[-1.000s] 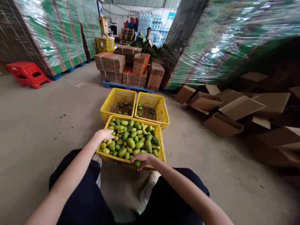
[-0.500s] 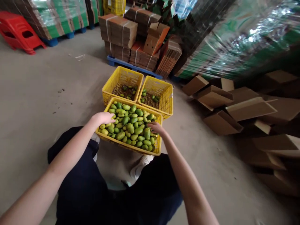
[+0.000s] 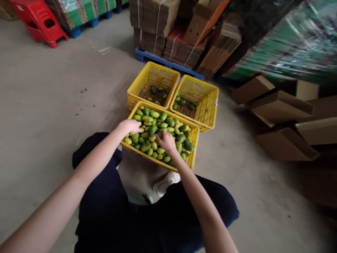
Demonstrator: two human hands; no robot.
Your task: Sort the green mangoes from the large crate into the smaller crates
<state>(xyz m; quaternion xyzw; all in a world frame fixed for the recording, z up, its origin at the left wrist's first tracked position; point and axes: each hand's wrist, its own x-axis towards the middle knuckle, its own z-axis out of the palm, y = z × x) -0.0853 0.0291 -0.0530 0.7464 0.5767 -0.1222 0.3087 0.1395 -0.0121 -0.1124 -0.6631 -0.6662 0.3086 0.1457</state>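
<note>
A yellow plastic crate [image 3: 196, 149] full of oval green and yellowish fruits, like small mangoes [image 3: 145, 147], sits in front of my knees. My left hand [image 3: 131, 125] reaches over its left side, fingers stretched out and resting on the fruits. Near the middle of the pile, my right hand [image 3: 166, 141] has its thumb and fingers around a green mango [image 3: 162, 132], partly hidden by the hand. Behind stand two more yellow crates, the left one [image 3: 131, 100] and the right one [image 3: 210, 114], each with several green fruits on its bottom.
Bundled flat cardboard boxes [image 3: 155, 17] stand on a blue pallet [image 3: 158, 59] behind the crates. Open cardboard boxes [image 3: 284, 105] lie at the right. A red plastic stool [image 3: 39, 23] is at the far left. Wrapped green stacks [image 3: 286, 52] rise at the back right.
My right hand has moved from the crate's right side to the middle of the pile and closed around a mango. My left hand stays at the left side. The view has shifted.
</note>
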